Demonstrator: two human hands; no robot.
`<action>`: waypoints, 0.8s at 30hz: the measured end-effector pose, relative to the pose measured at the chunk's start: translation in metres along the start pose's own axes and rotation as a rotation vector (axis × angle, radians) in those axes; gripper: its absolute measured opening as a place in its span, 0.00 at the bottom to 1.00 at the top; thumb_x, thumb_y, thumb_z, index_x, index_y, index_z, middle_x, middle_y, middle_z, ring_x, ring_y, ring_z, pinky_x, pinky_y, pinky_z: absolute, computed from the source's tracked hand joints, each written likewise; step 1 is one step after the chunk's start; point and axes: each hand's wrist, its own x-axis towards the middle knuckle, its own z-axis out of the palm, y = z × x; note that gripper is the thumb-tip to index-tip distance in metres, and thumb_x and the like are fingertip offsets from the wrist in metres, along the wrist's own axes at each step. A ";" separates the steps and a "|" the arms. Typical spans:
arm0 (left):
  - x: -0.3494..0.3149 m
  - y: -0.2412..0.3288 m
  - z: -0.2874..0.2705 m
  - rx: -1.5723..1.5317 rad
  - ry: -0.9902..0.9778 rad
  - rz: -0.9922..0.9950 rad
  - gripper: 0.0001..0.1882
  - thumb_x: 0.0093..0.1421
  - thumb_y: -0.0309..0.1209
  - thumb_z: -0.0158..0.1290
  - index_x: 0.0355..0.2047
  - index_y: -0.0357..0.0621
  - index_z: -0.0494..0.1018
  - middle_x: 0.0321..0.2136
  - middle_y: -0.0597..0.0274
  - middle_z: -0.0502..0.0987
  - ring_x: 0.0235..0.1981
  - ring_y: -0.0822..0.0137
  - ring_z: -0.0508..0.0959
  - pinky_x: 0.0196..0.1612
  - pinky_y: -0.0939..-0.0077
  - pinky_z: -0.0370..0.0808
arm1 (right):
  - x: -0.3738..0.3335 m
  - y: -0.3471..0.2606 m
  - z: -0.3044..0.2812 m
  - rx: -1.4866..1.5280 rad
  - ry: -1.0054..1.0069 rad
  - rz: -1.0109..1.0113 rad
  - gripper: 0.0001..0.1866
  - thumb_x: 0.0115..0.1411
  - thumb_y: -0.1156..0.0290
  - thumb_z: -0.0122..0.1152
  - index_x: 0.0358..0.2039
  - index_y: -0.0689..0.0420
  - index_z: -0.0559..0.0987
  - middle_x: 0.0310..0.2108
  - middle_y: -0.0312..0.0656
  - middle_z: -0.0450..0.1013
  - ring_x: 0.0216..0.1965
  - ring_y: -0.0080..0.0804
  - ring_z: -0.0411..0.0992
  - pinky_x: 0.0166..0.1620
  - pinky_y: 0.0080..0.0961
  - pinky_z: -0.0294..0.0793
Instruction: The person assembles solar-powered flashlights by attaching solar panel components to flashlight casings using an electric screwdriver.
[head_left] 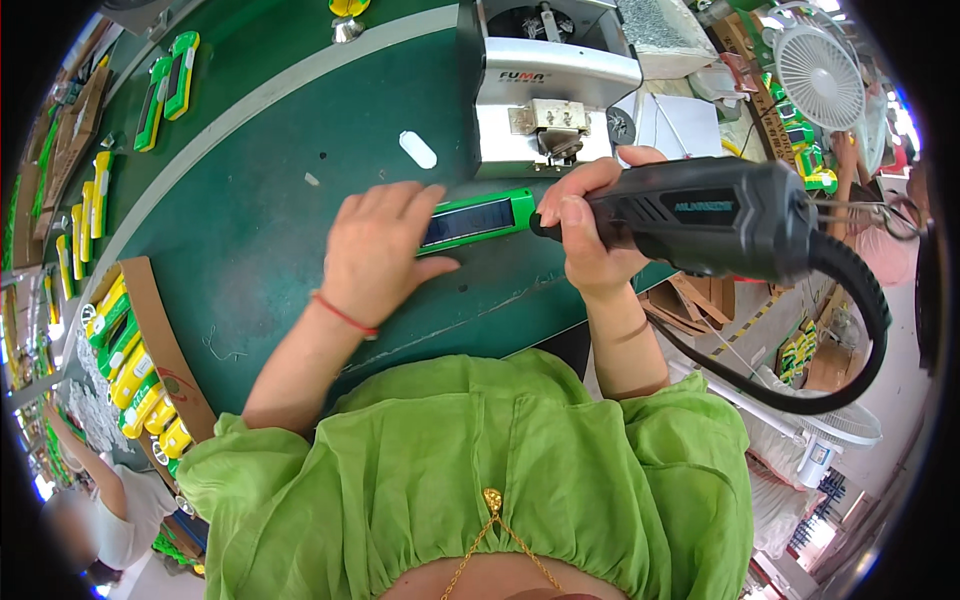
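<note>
My right hand (585, 225) is closed around the front of a black electric screwdriver (700, 220), which lies nearly level with its thick cord curving down at the right. The screwdriver's tip end is at the right end of a long green case (515, 212) with a dark panel set in its face; whether the bit touches it cannot be seen. Over the case's left end lies my left hand (385, 240), fingers bent across it and thumb along the near side, holding it on the green table (260, 260). The fingers hide that end of the case.
Beyond my hands stands a silver-and-black machine (555, 90). A white oval piece (418, 150) lies left of it. Two green cases (168, 90) rest at the far left. An open cardboard box (165, 350) holds several yellow and green units. A white fan (820, 80) stands far right.
</note>
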 end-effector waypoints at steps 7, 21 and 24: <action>-0.032 -0.037 -0.011 -0.329 -0.147 -0.117 0.36 0.39 0.33 0.70 0.52 0.46 0.72 0.47 0.56 0.74 0.45 0.53 0.76 0.47 0.64 0.74 | 0.001 0.002 0.005 -0.034 0.078 0.021 0.30 0.58 0.80 0.55 0.57 0.59 0.53 0.25 0.46 0.70 0.22 0.29 0.69 0.30 0.27 0.75; -0.021 -0.033 0.006 -0.459 -0.030 -0.100 0.31 0.43 0.31 0.69 0.49 0.42 0.74 0.45 0.54 0.75 0.41 0.55 0.78 0.42 0.68 0.77 | 0.033 -0.022 -0.010 0.155 0.164 -0.089 0.35 0.57 0.80 0.52 0.63 0.65 0.49 0.23 0.44 0.70 0.20 0.28 0.69 0.29 0.27 0.76; -0.008 -0.023 0.018 -0.480 -0.024 -0.076 0.30 0.44 0.32 0.69 0.50 0.43 0.74 0.45 0.54 0.75 0.40 0.56 0.78 0.40 0.69 0.77 | 0.074 -0.028 -0.007 0.293 0.194 -0.233 0.33 0.57 0.81 0.55 0.60 0.71 0.52 0.23 0.44 0.72 0.20 0.27 0.71 0.29 0.24 0.76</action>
